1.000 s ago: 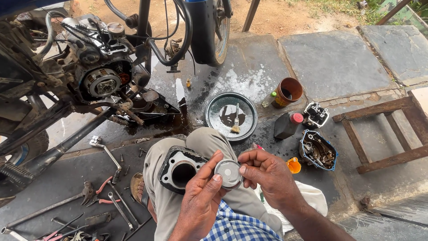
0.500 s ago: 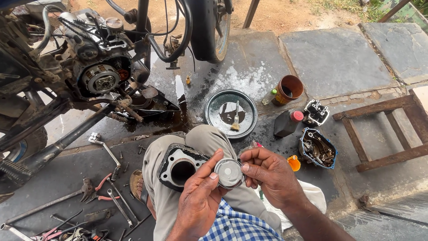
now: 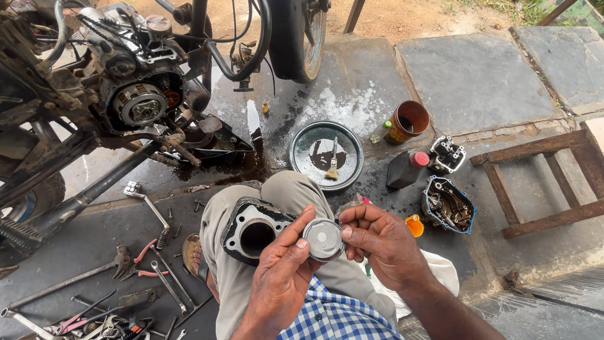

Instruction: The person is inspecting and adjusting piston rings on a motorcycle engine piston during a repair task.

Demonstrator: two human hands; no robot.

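Grey metal, the round piston [image 3: 323, 239] sits pinched between your left hand [image 3: 280, 280] and right hand [image 3: 380, 242], fingertips gripping its rim, just beside the black cylinder block [image 3: 251, 230] resting on your knee. Keep your grip on the edges, turn it slowly, and hold it square above the bore, well away from the oily pan [image 3: 326, 155] and scattered tools [image 3: 151, 264].

Bare forearms, khaki trousers [image 3: 286, 195], blue-checked cloth [image 3: 336, 318].
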